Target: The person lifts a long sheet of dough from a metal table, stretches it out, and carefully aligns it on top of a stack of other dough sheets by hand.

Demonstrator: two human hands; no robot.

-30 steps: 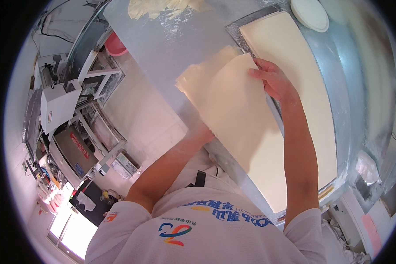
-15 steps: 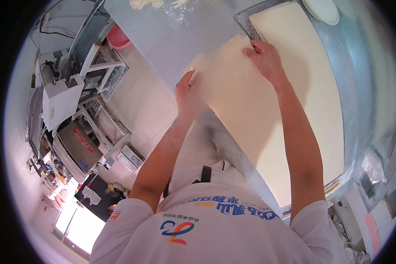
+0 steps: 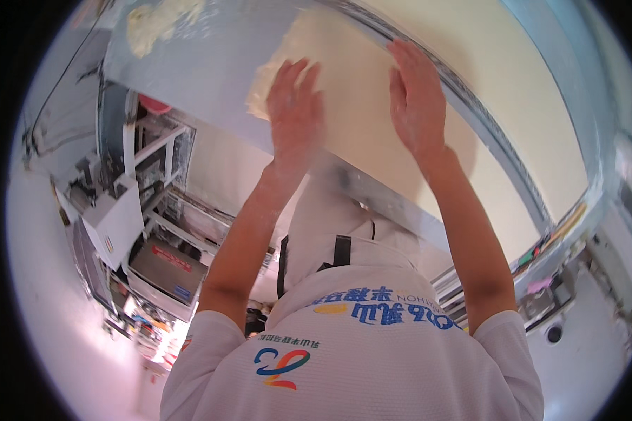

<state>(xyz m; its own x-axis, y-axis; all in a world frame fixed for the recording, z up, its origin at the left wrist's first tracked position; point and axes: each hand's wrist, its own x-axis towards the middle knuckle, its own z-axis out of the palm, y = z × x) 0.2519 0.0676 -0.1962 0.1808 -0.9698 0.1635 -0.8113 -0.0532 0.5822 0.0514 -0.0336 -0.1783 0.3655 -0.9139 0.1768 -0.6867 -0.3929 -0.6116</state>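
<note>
A pale, thin dough sheet (image 3: 354, 91) lies on the grey metal worktable (image 3: 203, 84), its left end ragged. My left hand (image 3: 293, 105) is flat near that ragged end, fingers stretched and slightly spread. Farther right, my right hand (image 3: 418, 98) is also stretched out over the sheet, near its far edge, with the thumb apart from the fingers. Neither hand grips anything; whether the palms press on the dough or hover just above, I cannot tell. Beyond a dark floury strip (image 3: 495, 165) lies a second pale sheet (image 3: 519, 91).
Dough scraps (image 3: 161, 24) lie at the table's far left. A white box-shaped machine part (image 3: 112, 228) and a metal frame (image 3: 158, 147) stand left of the table, with a red basin (image 3: 154, 105) behind. Small coloured items (image 3: 534, 252) sit at the right table edge.
Both hands have let go of the dough's edge and flattened out over it. A dark strip now shows between the two pale sheets. The view has shifted.
</note>
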